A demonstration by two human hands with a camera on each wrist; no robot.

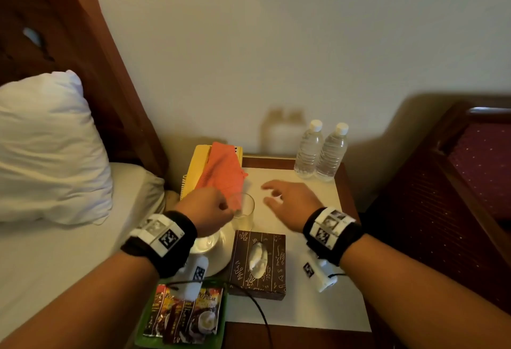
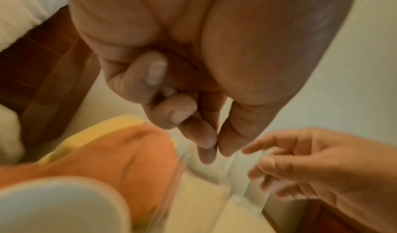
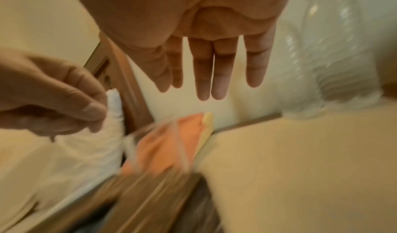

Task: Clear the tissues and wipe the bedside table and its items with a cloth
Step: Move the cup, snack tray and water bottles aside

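Note:
An orange cloth (image 1: 224, 171) lies folded on a yellow notebook (image 1: 197, 163) at the back left of the white-topped bedside table (image 1: 318, 307). Just in front of it stands a clear glass (image 1: 244, 210). My left hand (image 1: 231, 212) has its thumb and forefinger pinched at the glass's near rim (image 2: 217, 151), the other fingers curled in. My right hand (image 1: 272, 192) hovers open over the bare tabletop to the right of the glass, fingers straight (image 3: 210, 90) and holding nothing. A brown patterned tissue box (image 1: 240, 260) sits in front of the glass, and a white tissue (image 1: 257, 259) pokes from its slot.
Two water bottles (image 1: 318, 155) stand at the back right corner. A white cup and saucer (image 1: 218, 254) sit under my left wrist. Drink sachets (image 1: 185, 312) fill a green tray (image 1: 221, 329) at the front left. A bed with a pillow (image 1: 47, 149) is at left, a dark chair (image 1: 456, 182) at right.

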